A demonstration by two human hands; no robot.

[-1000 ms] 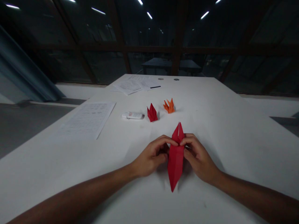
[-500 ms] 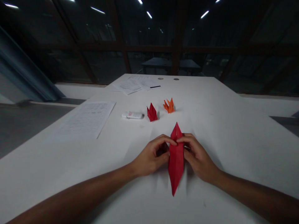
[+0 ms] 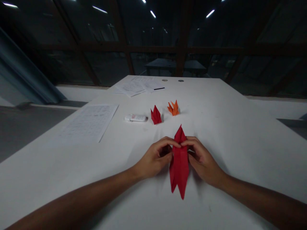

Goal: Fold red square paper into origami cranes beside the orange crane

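Note:
Between my hands is a long red piece of folded origami paper (image 3: 179, 164), with a single point at its far end and two separate points at its near end. My left hand (image 3: 157, 156) pinches its left edge, index finger lying across the upper part and thumb at the side. My right hand (image 3: 201, 159) grips the right edge in the same way, and the two index fingertips nearly meet over the middle. Beyond it a small red origami figure (image 3: 156, 115) stands beside an orange origami figure (image 3: 174, 108), both with upright points.
A white marker-like object (image 3: 136, 118) lies left of the red figure. Printed sheets (image 3: 88, 123) rest on the left side of the white table (image 3: 240, 143). More papers (image 3: 134, 88) and a dark pen-like strip (image 3: 159, 88) lie at the far end, before dark windows.
The near end of the red paper, a single point before, now shows two points spread apart. Both hands keep their hold, with only slight movement.

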